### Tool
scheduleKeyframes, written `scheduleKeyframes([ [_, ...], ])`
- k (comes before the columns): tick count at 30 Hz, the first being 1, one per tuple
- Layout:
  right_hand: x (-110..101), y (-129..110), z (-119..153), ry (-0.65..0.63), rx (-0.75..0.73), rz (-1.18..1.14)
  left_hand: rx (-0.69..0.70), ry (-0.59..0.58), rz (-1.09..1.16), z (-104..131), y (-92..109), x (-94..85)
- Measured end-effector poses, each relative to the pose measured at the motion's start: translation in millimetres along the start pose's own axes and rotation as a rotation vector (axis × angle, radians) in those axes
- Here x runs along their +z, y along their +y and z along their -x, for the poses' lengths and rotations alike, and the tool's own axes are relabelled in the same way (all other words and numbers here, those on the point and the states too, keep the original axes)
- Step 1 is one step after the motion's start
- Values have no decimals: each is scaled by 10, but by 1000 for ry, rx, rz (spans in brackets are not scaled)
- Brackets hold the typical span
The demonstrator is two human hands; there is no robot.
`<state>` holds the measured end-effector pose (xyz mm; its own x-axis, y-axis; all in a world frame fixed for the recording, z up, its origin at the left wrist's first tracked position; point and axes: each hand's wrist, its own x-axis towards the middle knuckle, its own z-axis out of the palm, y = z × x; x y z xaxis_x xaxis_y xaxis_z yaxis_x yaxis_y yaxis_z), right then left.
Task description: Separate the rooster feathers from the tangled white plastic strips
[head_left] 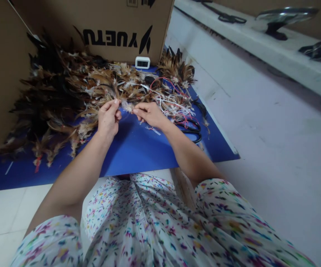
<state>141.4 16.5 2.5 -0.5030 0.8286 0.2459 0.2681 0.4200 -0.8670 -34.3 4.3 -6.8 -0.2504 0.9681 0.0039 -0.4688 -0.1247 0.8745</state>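
Between my two hands, over the blue table, is a small pale, fluffy feather (126,106). My left hand (109,115) pinches its left side, thumb against fingers, close to some brown feathers. On its other side my right hand (149,113) has thumb and forefinger pressed together at the fluff's edge. Brown and black feathers (63,92) lie in a large heap behind and left of my hands. A tangle of white and red strings (174,105) lies just right of my right hand. The exact fingertip contact is too small to make out.
Black scissor handles (195,130) lie beside my right forearm on the blue tabletop (141,152). A small white digital clock (142,62) stands before a cardboard box (107,22). Another feather bunch (177,68) is at the back right. A ledge (249,33) runs along the right wall.
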Motion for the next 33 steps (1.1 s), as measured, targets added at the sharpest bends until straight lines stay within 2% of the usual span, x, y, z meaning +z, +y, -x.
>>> scheduleKeyframes([
  [4, -84, -5, 0, 120, 20, 48, 38, 68, -41, -80, -17, -67],
  [8, -190, 54, -21, 232, 61, 108, 73, 49, -99, -125, -37, -115],
  [15, -340, 220, -15, 461, -8, 665, 108, 40, -140, -90, -66, -69],
  [17, -326, 207, -2, 514, -51, 720, 123, 34, -149, -69, -64, -41],
  [19, -279, 152, 11, 542, -88, 675, 131, 27, -152, -48, -59, -18],
  [22, -168, 33, 27, 484, -90, 468, 124, 5, -151, -18, -53, 2],
  [27, 3, -66, 21, 229, 26, 136, 128, -62, -185, 32, -64, 24],
  [33, 38, -51, 13, 139, 89, -31, 127, -118, -199, 90, -73, 66],
])
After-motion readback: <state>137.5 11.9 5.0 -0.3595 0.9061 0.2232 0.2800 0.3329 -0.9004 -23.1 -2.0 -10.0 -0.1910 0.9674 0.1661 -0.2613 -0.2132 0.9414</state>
